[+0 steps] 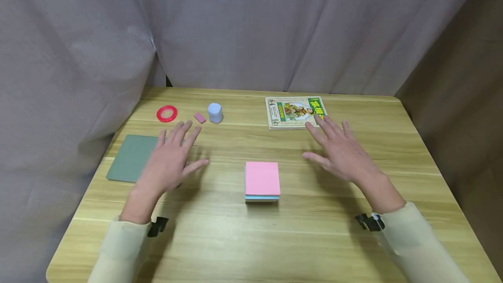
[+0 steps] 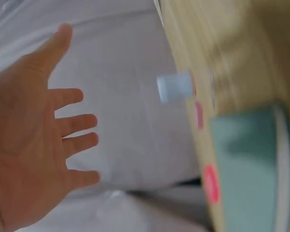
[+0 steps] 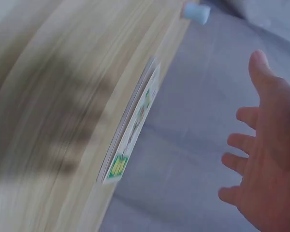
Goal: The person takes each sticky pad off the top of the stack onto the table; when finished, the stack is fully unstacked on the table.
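My left hand (image 1: 168,160) is held above the table with its fingers spread, overlapping the right part of a green notebook (image 1: 131,158) in the head view. My right hand (image 1: 343,152) hovers on the other side, fingers spread too, its fingertips overlapping the lower corner of an illustrated book (image 1: 292,112). Neither hand holds anything. Between them lies a stack of sticky notes (image 1: 262,179), pink on top with blue and pale layers below. In the left wrist view the palm of the left hand (image 2: 29,140) shows; the right wrist view shows the right hand (image 3: 270,159) likewise.
Along the back left of the wooden table (image 1: 314,239) are a red tape roll (image 1: 167,113), a small pink eraser-like block (image 1: 200,118) and a light blue cylindrical container (image 1: 215,113). Grey curtains (image 1: 243,25) hang behind and at both sides of the table.
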A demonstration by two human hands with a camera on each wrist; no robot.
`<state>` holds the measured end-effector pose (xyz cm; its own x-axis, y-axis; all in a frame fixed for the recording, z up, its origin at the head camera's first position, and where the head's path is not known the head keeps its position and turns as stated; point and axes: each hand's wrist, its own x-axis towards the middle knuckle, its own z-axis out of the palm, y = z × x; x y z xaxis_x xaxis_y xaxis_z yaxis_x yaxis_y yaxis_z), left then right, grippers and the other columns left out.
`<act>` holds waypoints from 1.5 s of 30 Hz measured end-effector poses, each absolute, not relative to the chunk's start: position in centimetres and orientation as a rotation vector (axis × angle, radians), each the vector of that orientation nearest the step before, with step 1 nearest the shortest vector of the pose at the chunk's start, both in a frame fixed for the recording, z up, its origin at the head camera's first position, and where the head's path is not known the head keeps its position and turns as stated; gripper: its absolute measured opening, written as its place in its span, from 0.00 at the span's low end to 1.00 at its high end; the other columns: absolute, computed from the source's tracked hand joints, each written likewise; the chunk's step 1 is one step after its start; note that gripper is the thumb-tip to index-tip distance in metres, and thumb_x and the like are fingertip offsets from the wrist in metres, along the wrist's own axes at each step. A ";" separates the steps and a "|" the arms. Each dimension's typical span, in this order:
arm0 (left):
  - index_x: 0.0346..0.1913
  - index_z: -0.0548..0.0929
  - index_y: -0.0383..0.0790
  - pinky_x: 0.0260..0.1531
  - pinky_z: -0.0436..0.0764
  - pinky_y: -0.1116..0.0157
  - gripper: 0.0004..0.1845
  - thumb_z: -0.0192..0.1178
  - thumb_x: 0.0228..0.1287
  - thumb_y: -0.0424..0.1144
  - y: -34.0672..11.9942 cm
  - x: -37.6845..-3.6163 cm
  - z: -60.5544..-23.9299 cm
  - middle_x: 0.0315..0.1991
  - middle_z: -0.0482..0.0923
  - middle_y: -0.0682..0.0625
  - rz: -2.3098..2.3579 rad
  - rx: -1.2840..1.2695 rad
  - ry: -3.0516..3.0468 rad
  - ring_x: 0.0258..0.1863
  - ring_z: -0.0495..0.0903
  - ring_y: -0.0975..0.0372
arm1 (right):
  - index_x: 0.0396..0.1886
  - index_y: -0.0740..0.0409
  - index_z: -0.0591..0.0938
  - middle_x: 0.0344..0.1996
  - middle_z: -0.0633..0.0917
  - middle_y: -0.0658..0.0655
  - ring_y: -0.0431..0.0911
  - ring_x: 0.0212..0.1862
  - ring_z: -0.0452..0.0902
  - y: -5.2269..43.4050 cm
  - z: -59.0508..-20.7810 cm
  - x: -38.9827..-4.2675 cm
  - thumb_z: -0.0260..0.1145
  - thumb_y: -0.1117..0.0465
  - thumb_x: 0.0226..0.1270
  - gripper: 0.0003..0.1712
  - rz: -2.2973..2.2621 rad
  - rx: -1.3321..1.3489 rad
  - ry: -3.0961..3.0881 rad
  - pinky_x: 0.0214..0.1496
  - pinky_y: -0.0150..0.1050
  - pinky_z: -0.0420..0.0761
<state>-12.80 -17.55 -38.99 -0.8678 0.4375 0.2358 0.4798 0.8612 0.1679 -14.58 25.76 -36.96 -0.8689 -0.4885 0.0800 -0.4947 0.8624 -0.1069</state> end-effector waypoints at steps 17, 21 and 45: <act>0.77 0.49 0.51 0.67 0.61 0.46 0.63 0.82 0.41 0.38 -8.3 -10.2 -45.2 0.74 0.55 0.49 -1.964 -0.887 -2.664 0.72 0.54 0.57 | 0.73 0.43 0.67 0.75 0.58 0.52 0.48 0.74 0.52 17.1 -37.4 -9.8 0.70 0.36 0.58 0.46 0.779 1.292 -3.002 0.68 0.52 0.64; 0.74 0.56 0.51 0.67 0.61 0.51 0.58 0.82 0.41 0.43 -7.4 -10.2 -45.8 0.70 0.60 0.54 -1.961 -0.908 -2.642 0.70 0.59 0.61 | 0.72 0.45 0.69 0.73 0.62 0.53 0.48 0.72 0.56 16.6 -37.9 -9.8 0.73 0.42 0.57 0.44 0.758 1.289 -2.995 0.67 0.49 0.66; 0.66 0.64 0.52 0.63 0.64 0.53 0.47 0.81 0.43 0.43 -6.5 -10.2 -46.6 0.60 0.71 0.58 -1.998 -0.887 -2.654 0.60 0.71 0.59 | 0.64 0.51 0.77 0.65 0.74 0.56 0.55 0.58 0.71 20.9 -38.6 -14.2 0.80 0.48 0.48 0.41 0.993 0.733 -2.976 0.51 0.56 0.75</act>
<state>-10.23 -6.52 -46.62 -0.8262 0.5593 0.0679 0.2198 0.2090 0.9529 -14.23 20.86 -38.58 -0.8934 -0.4445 0.0658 -0.3949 0.7070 -0.5867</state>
